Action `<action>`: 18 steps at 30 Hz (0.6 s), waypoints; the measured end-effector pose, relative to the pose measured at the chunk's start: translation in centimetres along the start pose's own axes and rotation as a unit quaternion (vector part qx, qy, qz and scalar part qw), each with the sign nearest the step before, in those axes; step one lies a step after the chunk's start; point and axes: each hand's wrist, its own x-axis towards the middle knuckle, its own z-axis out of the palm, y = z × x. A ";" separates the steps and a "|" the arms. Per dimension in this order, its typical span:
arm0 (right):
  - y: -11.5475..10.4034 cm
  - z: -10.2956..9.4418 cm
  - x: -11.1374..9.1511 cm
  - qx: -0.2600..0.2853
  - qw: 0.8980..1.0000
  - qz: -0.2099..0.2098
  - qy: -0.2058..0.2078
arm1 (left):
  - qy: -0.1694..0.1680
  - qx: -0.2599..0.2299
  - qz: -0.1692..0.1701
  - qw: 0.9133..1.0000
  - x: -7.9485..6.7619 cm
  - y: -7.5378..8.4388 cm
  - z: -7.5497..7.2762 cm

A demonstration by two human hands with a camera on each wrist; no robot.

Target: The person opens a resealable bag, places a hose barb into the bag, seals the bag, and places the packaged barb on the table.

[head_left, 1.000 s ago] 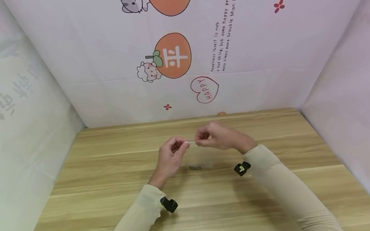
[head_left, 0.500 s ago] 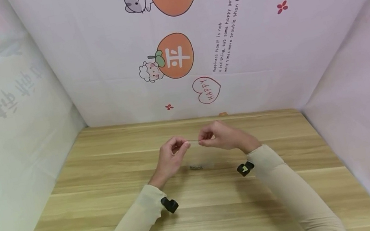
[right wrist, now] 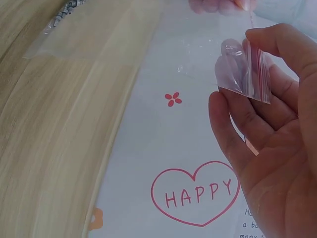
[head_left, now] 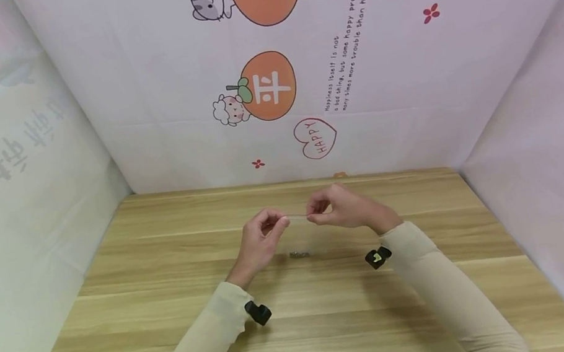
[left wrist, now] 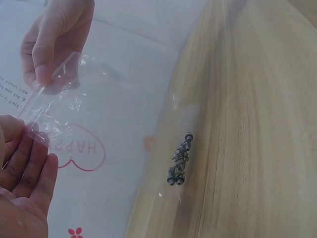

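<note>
A clear zip-lock bag (left wrist: 64,109) hangs above the table, its upper edge stretched between both hands. My left hand (head_left: 259,240) pinches that edge on one side. At the other end, my right hand (head_left: 341,209) pinches the edge between thumb and fingers; in the right wrist view the reddish zip strip (right wrist: 258,74) runs beside the thumb. Low in the bag lies a small cluster of metal screws (left wrist: 181,158), which show in the head view as a short dark row. Whether the zip is sealed along its length I cannot tell.
Beneath the hands spreads a wooden table (head_left: 310,334). Behind it rises a white printed sheet (head_left: 160,97) with orange pictures and a red heart. Pale sheets also stand at the left (head_left: 6,250) and right (head_left: 555,153) sides.
My right hand has shifted a little to the right, so more of the bag's edge shows between the hands. My left hand stays nearly in place.
</note>
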 end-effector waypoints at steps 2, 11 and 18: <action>0.1 0.0 0.0 0.001 1.000 -0.002 -0.003 | 0.000 0.001 -0.002 1.000 0.0 0.0 0.1; 0.2 0.1 -0.1 -0.014 1.000 -0.009 -0.014 | -0.004 -0.004 -0.001 1.000 0.0 -0.2 0.4; 0.2 0.1 -0.4 -0.019 1.000 -0.001 -0.022 | -0.006 -0.005 -0.005 1.000 0.0 -0.3 0.5</action>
